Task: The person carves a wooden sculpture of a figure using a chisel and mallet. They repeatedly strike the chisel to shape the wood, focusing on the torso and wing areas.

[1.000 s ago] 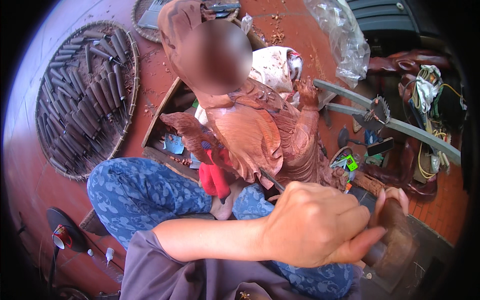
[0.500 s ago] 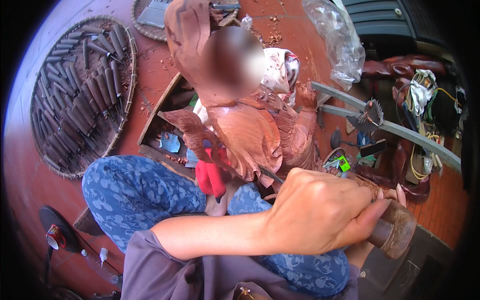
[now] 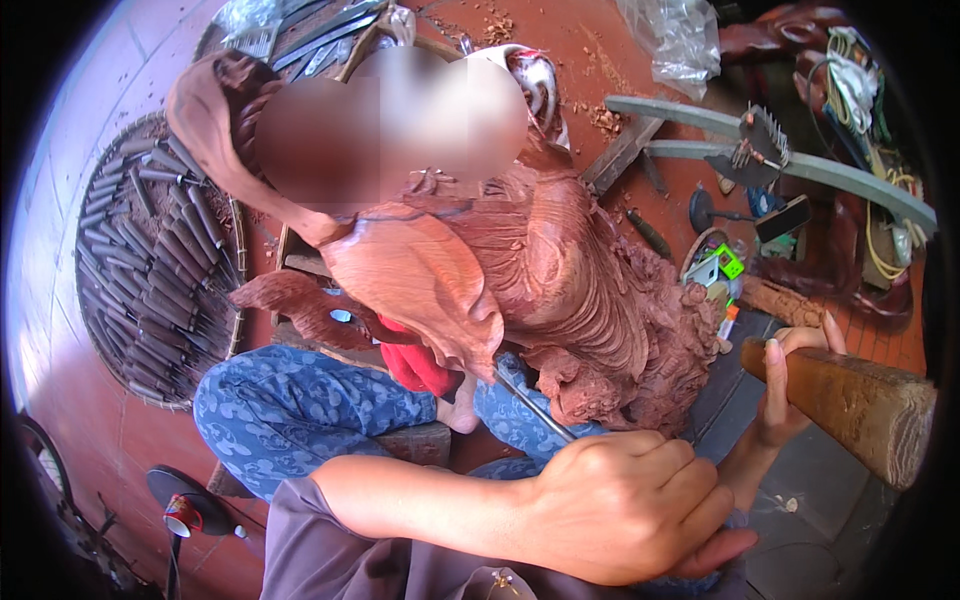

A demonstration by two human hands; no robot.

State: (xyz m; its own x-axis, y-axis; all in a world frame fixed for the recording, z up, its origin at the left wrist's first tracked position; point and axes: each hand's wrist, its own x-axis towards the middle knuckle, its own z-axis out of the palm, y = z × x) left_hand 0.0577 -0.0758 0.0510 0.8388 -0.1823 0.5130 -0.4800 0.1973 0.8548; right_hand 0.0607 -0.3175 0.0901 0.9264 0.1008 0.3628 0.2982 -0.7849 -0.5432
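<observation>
My left hand (image 3: 635, 505) is closed round the handle of a carving chisel, hiding that handle. The chisel's thin metal shank (image 3: 535, 402) slants up and left, its end against the lower edge of a reddish carved wooden figure (image 3: 410, 275). Fine fold lines run across the figure, and part of its upper end is blurred. To the right, my right hand (image 3: 788, 395) grips a wooden mallet (image 3: 865, 405), held apart from the chisel. A red cloth (image 3: 420, 370) lies under the carving, beside my knees.
A round basket (image 3: 238, 300) full of dark-handled carving tools stands at left. Grey curved metal bars (image 3: 860, 182) with a toothed piece lie at right. A plastic bag (image 3: 675, 45), wood chips (image 3: 605, 120) and a small green device (image 3: 729, 262) are on the floor.
The mallet has swung out to the right, away from my left hand. The carving sits lower and further left in view, showing more of its base. My left hand is lower, still gripping the chisel.
</observation>
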